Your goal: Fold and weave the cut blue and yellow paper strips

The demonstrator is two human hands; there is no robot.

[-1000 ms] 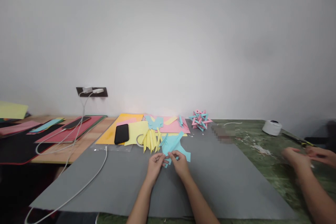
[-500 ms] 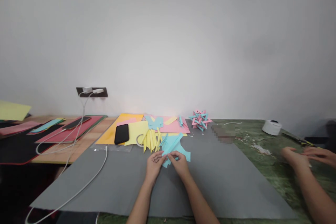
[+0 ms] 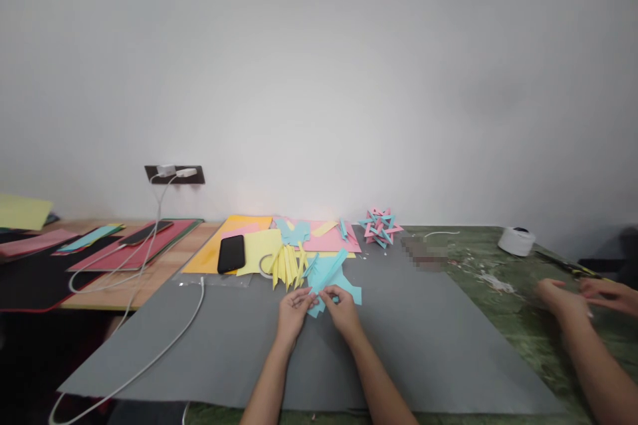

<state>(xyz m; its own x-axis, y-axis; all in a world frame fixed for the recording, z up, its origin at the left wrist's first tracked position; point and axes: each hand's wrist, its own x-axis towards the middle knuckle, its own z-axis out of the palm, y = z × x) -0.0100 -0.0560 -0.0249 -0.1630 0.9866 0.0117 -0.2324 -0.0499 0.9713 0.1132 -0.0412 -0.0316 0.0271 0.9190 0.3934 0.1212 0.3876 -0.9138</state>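
Both hands meet over the grey mat (image 3: 239, 345) at the centre. My left hand (image 3: 293, 311) pinches the lower end of a folded blue paper strip (image 3: 333, 268) between thumb and fingertips. Close beside it, my right hand (image 3: 341, 307) pinches the same end, its fingers curled. The strip slants up and to the right. Beneath it lie more blue paper pieces (image 3: 351, 292). Folded yellow paper strips (image 3: 285, 268) lie just beyond my left hand, partly over a ring-shaped roll (image 3: 265, 267).
A black phone (image 3: 232, 254) rests on yellow and orange sheets. Behind stands a pink-and-blue paper star ball (image 3: 381, 227). A white cable (image 3: 174, 339) crosses the mat's left side. At right, another person's hands (image 3: 565, 302) work near a white spool (image 3: 516, 242).
My hands barely move; the blue strip's upper end dips slightly. The other person's hands at right shift a little, and the yellow sheet at far left moves slightly.
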